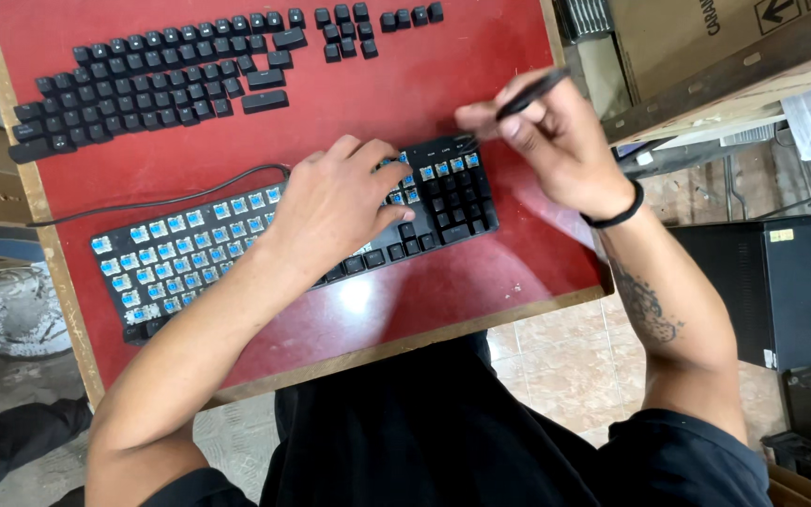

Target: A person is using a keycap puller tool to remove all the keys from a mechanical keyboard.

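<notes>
A: Where does the keyboard [237, 246] sit?

B: Across the middle of the frame, slanted on the red surface [368, 103], its left end lower than its right. Most of its caps are off, so blue switches show along the left and middle; dark caps remain at its right end. A black cable [157, 197] runs from its top edge out to the left.

A: And the hands?

B: The left hand [335, 202] lies flat on the keyboard's centre-right part, fingers spread and pressing down on it, gripping nothing. The right hand [546, 141] is above the keyboard's upper right corner, right of centre in the frame, clenched around a thin black tool [529, 94]. The tool's end is blurred, so I cannot tell whether it touches the keyboard.

A: What about the loose pieces?

B: The removed keycaps [152, 84] are laid out in rows in the upper left of the frame, well apart from both hands, with a smaller cluster [368, 23] at the top centre.

A: Anything else nearby?

B: A black wristband [617, 216] on the right wrist, a cardboard box [706, 38] in the upper right, and a dark computer case [762, 282] at the right edge.
</notes>
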